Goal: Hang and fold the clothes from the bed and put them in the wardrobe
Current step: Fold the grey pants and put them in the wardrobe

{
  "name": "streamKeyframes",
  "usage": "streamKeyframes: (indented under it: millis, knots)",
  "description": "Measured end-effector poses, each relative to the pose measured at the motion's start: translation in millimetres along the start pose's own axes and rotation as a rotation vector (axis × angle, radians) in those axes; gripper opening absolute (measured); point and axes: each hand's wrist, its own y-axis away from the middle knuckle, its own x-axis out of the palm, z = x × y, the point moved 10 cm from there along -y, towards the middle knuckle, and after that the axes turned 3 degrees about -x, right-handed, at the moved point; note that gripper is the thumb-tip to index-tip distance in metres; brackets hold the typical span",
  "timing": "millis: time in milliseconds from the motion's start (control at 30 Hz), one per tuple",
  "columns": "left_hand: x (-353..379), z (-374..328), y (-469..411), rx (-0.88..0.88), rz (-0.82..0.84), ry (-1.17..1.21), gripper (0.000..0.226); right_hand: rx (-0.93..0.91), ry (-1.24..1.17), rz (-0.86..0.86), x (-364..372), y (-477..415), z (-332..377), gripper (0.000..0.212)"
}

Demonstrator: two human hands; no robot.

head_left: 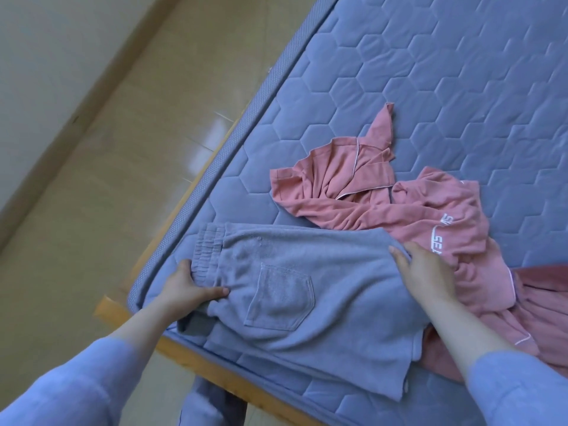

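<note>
Gripping the grey trousers point(338, 265) are the left hand point(187, 287) and right hand point(425, 270).

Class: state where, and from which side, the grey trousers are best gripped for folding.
Grip the gathered waistband of the grey trousers from the left edge of the mattress, thumb on top: they lie flat, and that thick elastic end lies nearest that edge.

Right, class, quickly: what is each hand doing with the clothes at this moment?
Left hand: grips the grey trousers at the waistband.
Right hand: pinches the trousers' far edge.
</note>
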Motion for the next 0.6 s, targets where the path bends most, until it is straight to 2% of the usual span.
streamKeyframes:
  millis: [133, 200, 267, 367, 433, 467, 533, 600]
  knots:
    - [-0.2, -1.3, 6.0, 0.069, -0.078, -0.065, 0.077, 0.001, 0.195, -0.076, -21.7, -11.6, -2.2, 0.041]
    - [1.8, 4.4, 6.9, 0.053, -0.070, -0.064, 0.076, -0.047, 0.243, -0.134, -26.3, -10.3, 9.8, 0.035]
    - [2.1, 13.5, 7.6, -0.003, -0.055, -0.010, 0.068, -0.111, 0.128, -0.225, -30.5, 1.1, 33.3, 0.023]
    - [-0.3, 21.0, 9.4, -0.037, -0.062, 0.065, 0.055, -0.322, -0.064, -0.299, -27.8, 37.0, 91.7, 0.021]
    - [-1.9, 17.4, 11.8, 0.002, -0.070, 0.062, 0.049, -0.421, -0.237, -0.172, -4.4, 62.0, 130.4, 0.021]
    - [-2.5, 14.5, 13.9, 0.026, -0.076, 0.060, 0.047, -0.407, -0.339, -0.065, 13.2, 70.9, 143.9, 0.021]
    - [-4.5, 8.4, 18.0, 0.078, -0.089, 0.064, 0.046, -0.263, -0.545, 0.124, 48.6, 83.2, 158.8, 0.025]
    - [-5.8, 2.8, 23.2, 0.130, -0.104, 0.057, 0.047, -0.014, -0.724, 0.203, 73.4, 88.9, 158.9, 0.032]
